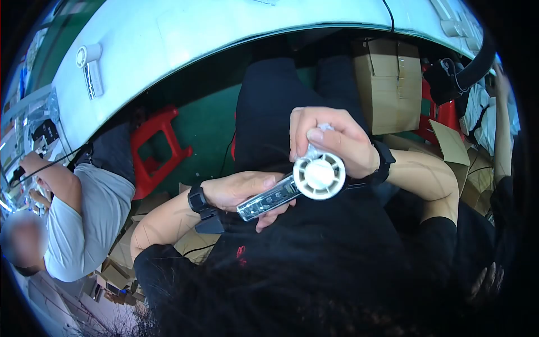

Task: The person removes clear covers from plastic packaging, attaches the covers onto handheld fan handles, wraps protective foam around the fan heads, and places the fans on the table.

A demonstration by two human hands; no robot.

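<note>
A white handheld fan (319, 175) with a round ribbed head and a clear handle is held over my lap. My left hand (247, 190) is closed around the handle (268, 201) from beneath, fingers showing below it. Against the upper edge of the fan head, my right hand (337, 135) is closed with thumb and fingers pinching a crumpled whitish, partly see-through piece (312, 150); whether it is cloth or plastic I cannot tell. A second fan of the same kind (91, 70) lies on the white table (168, 33) at the far left.
The curved table edge runs ahead of my knees. A cardboard box (387, 84) stands at right under the table, a red stool (160, 151) at left. A co-worker in a light shirt (92, 213) sits at left; another person's arm (501, 123) shows at far right.
</note>
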